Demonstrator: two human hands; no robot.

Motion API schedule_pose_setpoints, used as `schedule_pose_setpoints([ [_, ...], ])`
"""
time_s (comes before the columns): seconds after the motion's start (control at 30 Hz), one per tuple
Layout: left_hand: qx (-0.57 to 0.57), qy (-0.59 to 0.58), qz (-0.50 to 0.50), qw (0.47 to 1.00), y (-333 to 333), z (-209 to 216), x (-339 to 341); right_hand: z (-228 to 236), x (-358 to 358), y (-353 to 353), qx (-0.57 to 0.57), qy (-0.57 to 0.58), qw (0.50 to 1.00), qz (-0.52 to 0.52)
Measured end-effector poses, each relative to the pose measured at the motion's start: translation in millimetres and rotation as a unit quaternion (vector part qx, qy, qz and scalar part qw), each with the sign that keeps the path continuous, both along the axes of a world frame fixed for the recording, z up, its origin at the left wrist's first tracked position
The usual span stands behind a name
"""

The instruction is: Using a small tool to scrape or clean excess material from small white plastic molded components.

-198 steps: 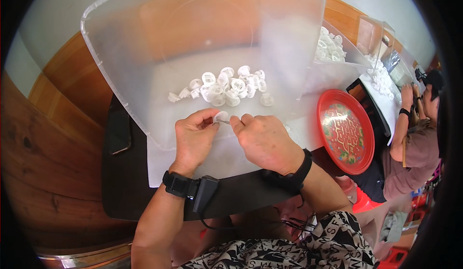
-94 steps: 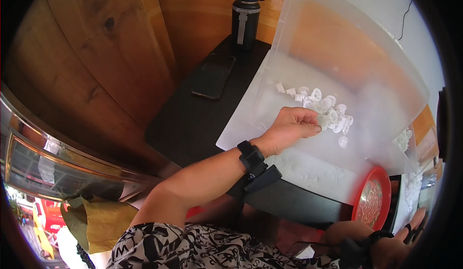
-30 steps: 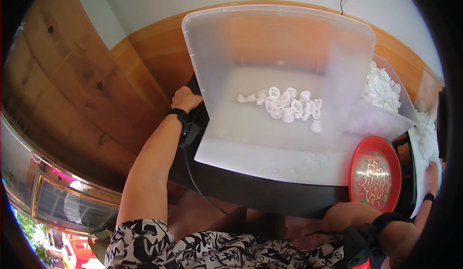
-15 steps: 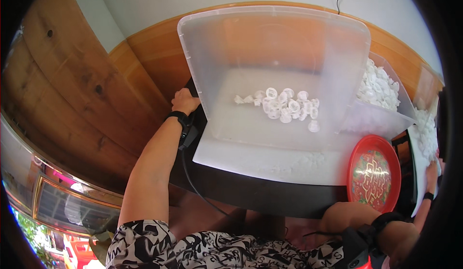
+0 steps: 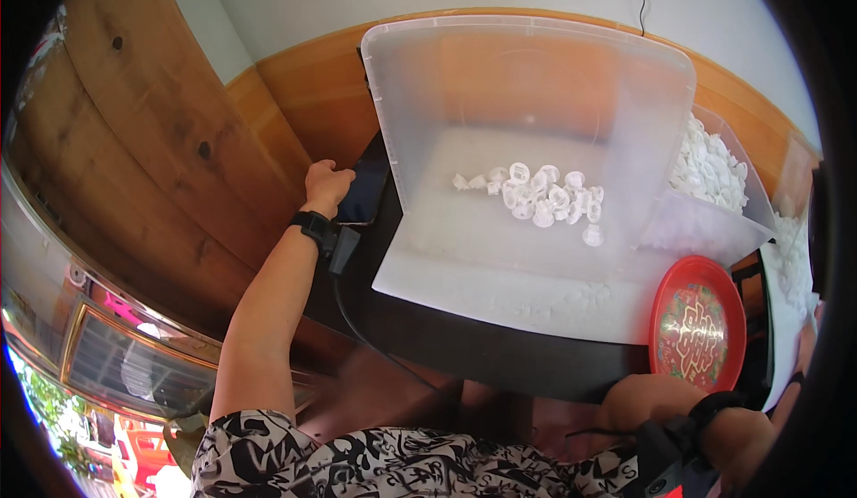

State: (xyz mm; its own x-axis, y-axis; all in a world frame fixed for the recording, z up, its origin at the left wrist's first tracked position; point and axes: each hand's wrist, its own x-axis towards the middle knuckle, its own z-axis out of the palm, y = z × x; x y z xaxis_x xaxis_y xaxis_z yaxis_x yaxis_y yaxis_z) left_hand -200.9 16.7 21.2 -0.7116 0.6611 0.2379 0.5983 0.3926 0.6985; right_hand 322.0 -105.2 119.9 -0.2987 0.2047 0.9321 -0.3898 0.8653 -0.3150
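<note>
My left hand [image 5: 328,186] is closed at the left edge of a dark, glossy smartphone [image 5: 364,193], gripping it beside the bin at the table's left end. A black strap with a small cabled device is on that wrist. Close by, a large translucent plastic bin [image 5: 527,78] stands on its side, open toward me. Several small clear-white plastic pieces [image 5: 544,196] lie in a loose cluster inside it. My right hand [image 5: 748,449] is at the lower right rim, past its own black wrist strap; its fingers are hidden in the dark edge.
A red round tray [image 5: 656,319] with a patterned middle leans at the table's front right. Behind it, a translucent bin [image 5: 759,217] holds heaped white pieces. Another person's hand [image 5: 806,342] is at the far right rim. Wooden panels [image 5: 152,132] rise at the left.
My left hand has shifted slightly left and away from the bin's side, and the smartphone now shows beside it. The whole view has turned a little left. The other person's hand has moved lower.
</note>
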Motion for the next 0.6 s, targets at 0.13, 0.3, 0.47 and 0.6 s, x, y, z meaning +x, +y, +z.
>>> schedule_pose_setpoints([
  [0.13, -0.017, -0.012, 0.008, 1.000, -6, -2, -1, 5, -6, 0, 0.001, 0.007, 0.999, 0.039],
  [0.3, 0.006, -0.050, 0.011, 0.999, -5, -15, -8, 11, -12, 2, 0.001, 0.014, 0.996, 0.085],
  [0.47, 0.038, -0.086, 0.014, 0.995, -8, -18, -18, 16, -19, 4, -0.001, 0.026, 0.991, 0.132],
  [0.6, 0.214, -0.179, 0.005, 0.960, -14, -5, -9, 20, -24, 5, -0.002, 0.032, 0.986, 0.164],
])
